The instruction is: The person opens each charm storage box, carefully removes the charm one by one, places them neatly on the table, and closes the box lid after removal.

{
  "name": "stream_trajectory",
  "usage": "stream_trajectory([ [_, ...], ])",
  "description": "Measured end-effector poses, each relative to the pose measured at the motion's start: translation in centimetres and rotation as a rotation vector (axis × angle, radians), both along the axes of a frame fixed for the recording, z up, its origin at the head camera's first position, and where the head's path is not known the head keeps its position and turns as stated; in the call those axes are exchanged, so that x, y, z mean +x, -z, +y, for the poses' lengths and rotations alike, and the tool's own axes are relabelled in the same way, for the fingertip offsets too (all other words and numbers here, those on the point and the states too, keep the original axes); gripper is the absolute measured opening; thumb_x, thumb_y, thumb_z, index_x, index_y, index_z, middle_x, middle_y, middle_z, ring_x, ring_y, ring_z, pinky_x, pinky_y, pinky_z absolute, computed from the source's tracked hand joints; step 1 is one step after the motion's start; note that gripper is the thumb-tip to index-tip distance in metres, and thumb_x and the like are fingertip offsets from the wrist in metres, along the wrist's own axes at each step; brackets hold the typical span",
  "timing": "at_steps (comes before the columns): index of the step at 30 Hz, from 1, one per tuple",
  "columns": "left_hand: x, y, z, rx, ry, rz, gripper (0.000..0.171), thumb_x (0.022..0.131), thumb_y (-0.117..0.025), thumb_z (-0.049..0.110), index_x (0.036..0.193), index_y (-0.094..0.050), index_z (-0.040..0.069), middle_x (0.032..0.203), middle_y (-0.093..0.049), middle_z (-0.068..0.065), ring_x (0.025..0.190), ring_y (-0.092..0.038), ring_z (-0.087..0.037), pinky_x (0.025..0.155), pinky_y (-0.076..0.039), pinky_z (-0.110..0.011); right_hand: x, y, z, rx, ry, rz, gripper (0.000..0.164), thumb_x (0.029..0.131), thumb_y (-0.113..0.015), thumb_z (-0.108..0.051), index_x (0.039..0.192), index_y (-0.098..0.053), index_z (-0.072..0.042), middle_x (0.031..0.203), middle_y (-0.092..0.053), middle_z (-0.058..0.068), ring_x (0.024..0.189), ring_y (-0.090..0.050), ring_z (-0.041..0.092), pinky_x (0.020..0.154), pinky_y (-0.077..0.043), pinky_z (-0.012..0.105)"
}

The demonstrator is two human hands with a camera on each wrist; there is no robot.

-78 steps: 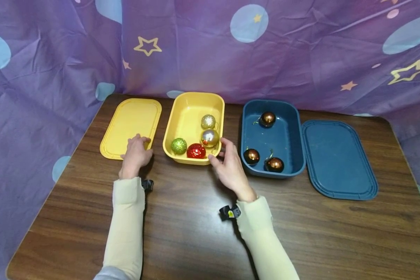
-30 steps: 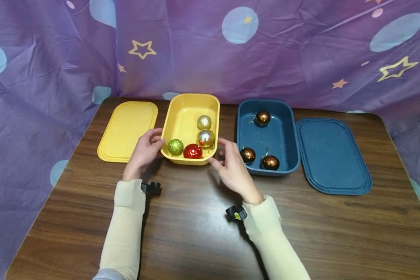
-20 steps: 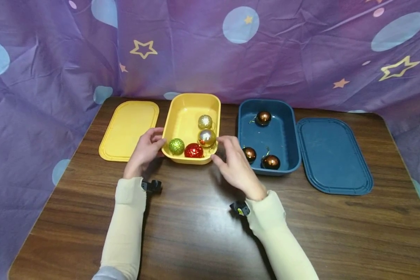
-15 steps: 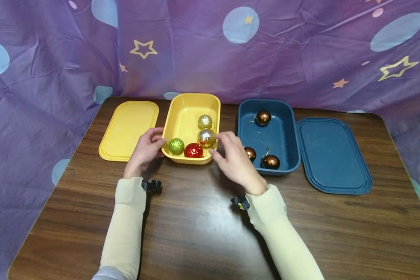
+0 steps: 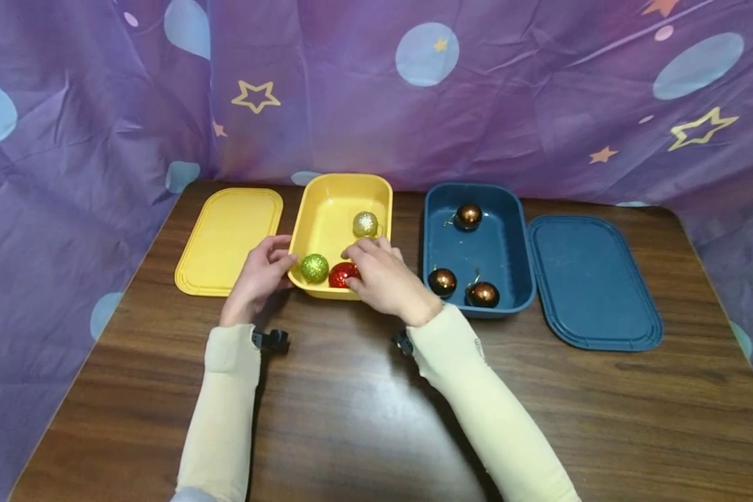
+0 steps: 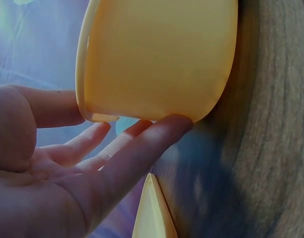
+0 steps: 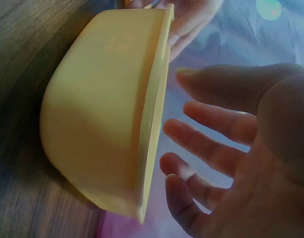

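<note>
My left hand (image 5: 260,275) holds the near left corner of the yellow plastic box (image 5: 307,209); in the left wrist view the thumb is at the rim and the index finger (image 6: 142,153) touches the outer wall. Over the box's near right corner hovers my right hand (image 5: 383,275), its fingers (image 7: 206,141) loosely bent and apart from the rim in the right wrist view. Inside lie a green glitter Christmas ball (image 5: 314,268), a red Christmas ball (image 5: 341,275), partly covered by the right hand, and a pale gold glitter ball (image 5: 365,224). The larger shiny gold ball is hidden under the right hand.
A yellow lid (image 5: 232,237) lies left of the yellow box. To the right stands a blue box (image 5: 519,258) with brown Christmas balls (image 5: 468,216) inside, and a blue lid (image 5: 592,279) beside it. A purple patterned cloth (image 5: 351,104) hangs behind the wooden table (image 5: 332,418).
My left hand has gone from the yellow lid to the yellow box's left side. The right hand has moved from the box's right rim to over its inside, covering the shiny gold ball.
</note>
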State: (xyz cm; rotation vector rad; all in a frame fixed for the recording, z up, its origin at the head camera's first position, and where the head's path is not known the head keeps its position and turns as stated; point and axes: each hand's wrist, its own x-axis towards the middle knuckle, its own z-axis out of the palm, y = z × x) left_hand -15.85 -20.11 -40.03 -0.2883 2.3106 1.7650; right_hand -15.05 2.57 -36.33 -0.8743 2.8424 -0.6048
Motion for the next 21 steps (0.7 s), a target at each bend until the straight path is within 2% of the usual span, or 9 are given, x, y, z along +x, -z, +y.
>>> stream_trajectory([
  [6, 0.2, 0.0, 0.0, 0.03, 0.009, 0.019, 0.048, 0.099, -0.047, 0.007, 0.145, -0.034, 0.002, 0.13, -0.052, -0.029, 0.084, -0.061, -0.014, 0.063, -0.055, -0.021, -0.6, -0.2, -1.1, 0.071, -0.018, -0.043, 0.042, 0.088, -0.066, -0.017, 0.128, -0.058, -0.011, 0.131, -0.058, 0.006, 0.123, -0.045, 0.029, 0.103, -0.04, 0.046],
  [14, 0.2, 0.1, 0.0, 0.036, 0.016, 0.027, 0.048, 0.099, -0.048, 0.008, 0.145, -0.034, 0.001, 0.128, -0.052, -0.029, 0.08, -0.06, -0.01, 0.062, -0.054, -0.021, -1.7, -0.2, -1.5, 0.115, -0.039, -0.101, 0.045, 0.086, -0.068, -0.014, 0.13, -0.058, -0.009, 0.13, -0.06, 0.008, 0.12, -0.048, 0.028, 0.103, -0.041, 0.043],
  [21, 0.4, 0.2, 0.0, 0.038, 0.021, 0.027, 0.048, 0.099, -0.048, 0.008, 0.145, -0.033, 0.001, 0.12, -0.054, -0.025, 0.077, -0.06, -0.008, 0.062, -0.055, -0.021, -2.2, 0.0, -2.1, 0.145, -0.051, -0.145, 0.056, 0.078, -0.066, 0.001, 0.132, -0.057, -0.011, 0.13, -0.061, 0.008, 0.12, -0.05, 0.027, 0.107, -0.038, 0.037],
])
